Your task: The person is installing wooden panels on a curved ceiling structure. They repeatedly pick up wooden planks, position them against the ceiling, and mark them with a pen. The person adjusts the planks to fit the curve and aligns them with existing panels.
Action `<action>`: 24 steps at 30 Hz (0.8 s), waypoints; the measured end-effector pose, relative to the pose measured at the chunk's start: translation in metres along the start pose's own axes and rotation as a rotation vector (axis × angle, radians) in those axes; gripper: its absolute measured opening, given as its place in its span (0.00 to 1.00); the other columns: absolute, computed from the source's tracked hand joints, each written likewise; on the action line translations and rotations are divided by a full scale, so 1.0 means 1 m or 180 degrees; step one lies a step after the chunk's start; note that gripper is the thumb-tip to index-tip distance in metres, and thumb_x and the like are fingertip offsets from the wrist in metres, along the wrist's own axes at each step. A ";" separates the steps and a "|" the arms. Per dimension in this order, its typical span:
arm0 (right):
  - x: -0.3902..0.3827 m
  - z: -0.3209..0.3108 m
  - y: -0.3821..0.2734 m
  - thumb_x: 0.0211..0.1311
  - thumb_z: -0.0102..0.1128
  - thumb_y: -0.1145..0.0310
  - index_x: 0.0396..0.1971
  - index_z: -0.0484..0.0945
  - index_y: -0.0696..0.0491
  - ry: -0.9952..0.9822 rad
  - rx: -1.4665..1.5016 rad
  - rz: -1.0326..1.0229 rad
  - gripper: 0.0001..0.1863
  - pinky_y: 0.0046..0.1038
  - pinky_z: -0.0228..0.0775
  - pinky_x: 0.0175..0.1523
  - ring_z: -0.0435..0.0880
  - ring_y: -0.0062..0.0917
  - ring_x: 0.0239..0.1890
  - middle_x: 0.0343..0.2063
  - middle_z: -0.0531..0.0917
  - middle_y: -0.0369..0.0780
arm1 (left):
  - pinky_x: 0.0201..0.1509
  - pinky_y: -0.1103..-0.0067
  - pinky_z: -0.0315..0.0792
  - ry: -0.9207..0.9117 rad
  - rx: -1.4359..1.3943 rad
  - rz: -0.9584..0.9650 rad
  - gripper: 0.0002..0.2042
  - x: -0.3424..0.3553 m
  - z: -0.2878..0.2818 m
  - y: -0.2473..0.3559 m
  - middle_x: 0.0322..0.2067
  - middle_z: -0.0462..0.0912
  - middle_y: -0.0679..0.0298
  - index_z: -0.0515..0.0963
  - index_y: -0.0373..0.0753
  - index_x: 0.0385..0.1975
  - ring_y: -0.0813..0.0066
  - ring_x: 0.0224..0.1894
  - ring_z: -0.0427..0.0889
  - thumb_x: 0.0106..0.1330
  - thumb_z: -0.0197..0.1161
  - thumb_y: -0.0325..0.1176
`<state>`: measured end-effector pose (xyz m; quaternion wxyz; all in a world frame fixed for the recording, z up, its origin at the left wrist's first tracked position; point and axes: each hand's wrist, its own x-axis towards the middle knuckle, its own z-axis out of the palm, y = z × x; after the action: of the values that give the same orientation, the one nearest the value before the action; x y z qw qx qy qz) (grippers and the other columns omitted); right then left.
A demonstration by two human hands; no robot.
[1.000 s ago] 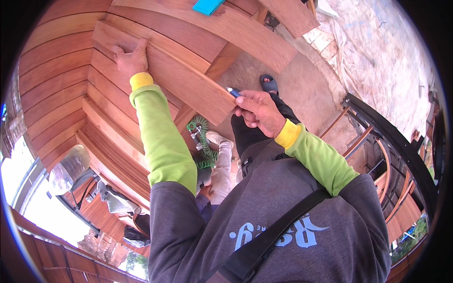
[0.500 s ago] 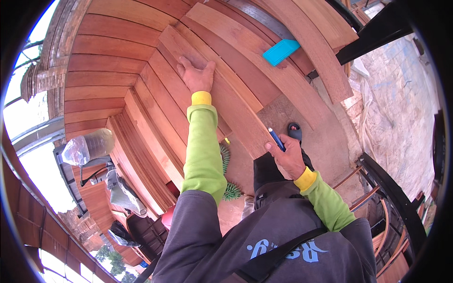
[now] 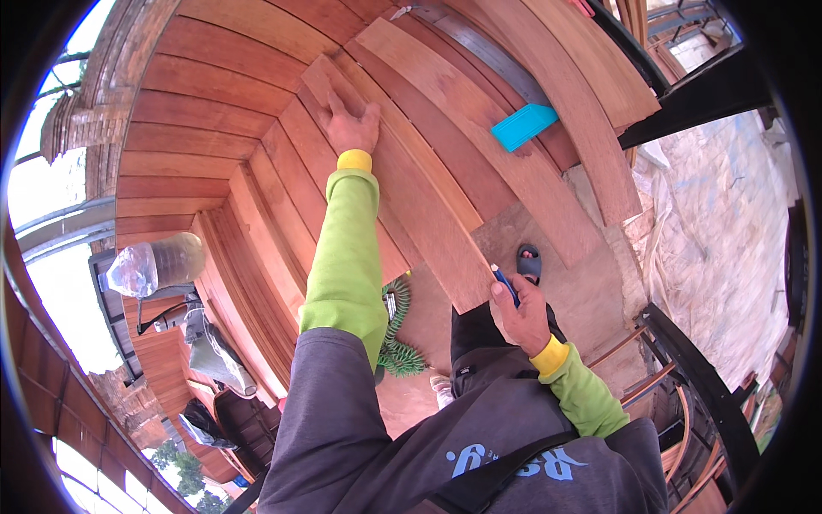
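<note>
My left hand (image 3: 352, 130) lies with its fingers spread on a long reddish-brown wooden plank (image 3: 415, 201), near the plank's far end. The plank slopes from the far left down toward my body, its near end just in front of my dark trousers. In my right hand (image 3: 524, 319) is a blue pencil (image 3: 507, 286), its pale tip pointing up at the plank's right edge close to the near end. That hand's fingers are closed round the pencil. Whether the tip touches the wood, I cannot tell.
More planks lie to the right, one (image 3: 479, 128) with a teal plastic box (image 3: 523, 128) on it. Stacked boards (image 3: 248, 283) and a large clear plastic bottle (image 3: 167, 263) stand at left. A coiled green hose (image 3: 400, 351) lies on the floor by my feet. Black metal bars (image 3: 702, 377) rise at right.
The whole view has shifted a little, so the planks and teal box appear lower and farther right. My left hand has slid slightly toward the plank's far end. The pencil stays in my right hand.
</note>
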<state>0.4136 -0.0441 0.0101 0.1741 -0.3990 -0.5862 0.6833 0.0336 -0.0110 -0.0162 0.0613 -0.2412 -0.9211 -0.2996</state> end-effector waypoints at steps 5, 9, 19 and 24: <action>0.021 -0.006 -0.034 0.62 0.52 0.74 0.44 0.70 0.59 0.0097 -0.1268 -0.1149 0.11 0.31 0.70 0.27 0.80 0.38 0.21 0.23 0.78 0.47 | 0.66 0.67 0.59 -0.0119 0.0111 -0.0127 0.42 0.023 0.002 -0.016 0.61 0.55 0.33 0.58 0.38 0.64 0.40 0.64 0.58 0.48 0.65 0.48; 0.092 0.023 -0.062 0.59 0.53 0.74 0.42 0.72 0.55 -0.0219 -0.1859 -0.1808 0.10 0.38 0.71 0.27 0.81 0.44 0.25 0.23 0.79 0.50 | 0.67 0.67 0.58 -0.0233 0.0122 -0.0238 0.43 0.027 0.003 -0.012 0.63 0.53 0.35 0.56 0.42 0.66 0.42 0.66 0.54 0.48 0.65 0.49; 0.204 0.086 -0.111 0.54 0.56 0.67 0.31 0.80 0.56 -0.1025 -0.3444 -0.1845 0.09 0.43 0.73 0.36 0.80 0.47 0.29 0.23 0.81 0.51 | 0.67 0.66 0.58 -0.0204 0.0087 -0.0253 0.44 0.027 0.005 -0.008 0.63 0.52 0.36 0.54 0.43 0.66 0.42 0.67 0.51 0.48 0.64 0.49; 0.201 0.087 -0.132 0.44 0.58 0.71 0.23 0.78 0.57 -0.1267 -0.3656 -0.2362 0.06 0.43 0.73 0.36 0.81 0.47 0.30 0.23 0.80 0.51 | 0.67 0.69 0.59 0.0166 0.0433 -0.0008 0.38 0.040 0.008 -0.028 0.62 0.61 0.45 0.58 0.44 0.65 0.44 0.65 0.58 0.52 0.62 0.48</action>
<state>0.1937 0.0730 0.0649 0.0472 -0.0695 -0.9715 0.2218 -0.0143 -0.0093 -0.0270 0.1011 -0.2274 -0.9377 -0.2425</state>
